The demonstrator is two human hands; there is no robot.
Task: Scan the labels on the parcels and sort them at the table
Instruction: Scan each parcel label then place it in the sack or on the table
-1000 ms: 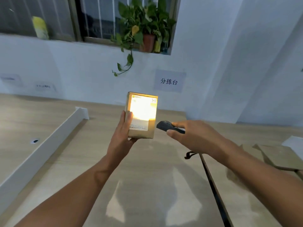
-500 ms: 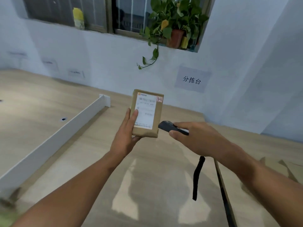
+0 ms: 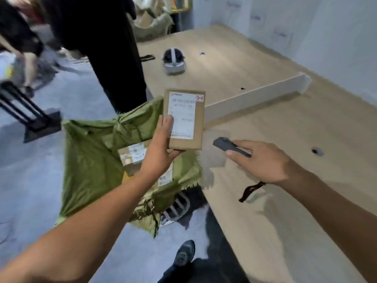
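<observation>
Parcel (image 3: 198,127), a flat brown cardboard box, was held upright in the air by the left hand (image 3: 161,148), seen against the edge of the wooden table (image 3: 306,129) and the open green sack (image 3: 91,160) on the floor beside it. Its white shipping label (image 3: 182,113) faced the camera, the print too blurred to read. A small sticker (image 3: 199,98) at the top right corner carried a red handwritten "2-2". The left fingers curled behind the box and the thumb pressed on the label's lower left. Just right of the parcel and apart from it, the right hand (image 3: 263,162) gripped a dark handheld scanner (image 3: 228,147), fingers wrapped round it and its nose aimed toward the box. A black strap (image 3: 250,190) dangled below the wrist. More labelled parcels (image 3: 132,154) lay inside the sack. Farther off on the table were a white divider (image 3: 255,97) and a grey headset (image 3: 173,62). A person in dark clothes (image 3: 102,48) stood at its far side, and notices on the wall (image 3: 281,34) were unreadable. Half a second earlier the view had faced the wall, with a window, a potted plant and a sign reading "分拣台". It had since swung left to the sack and floor, while both hands kept the same grips. The bright glow on the label a second earlier was gone.
</observation>
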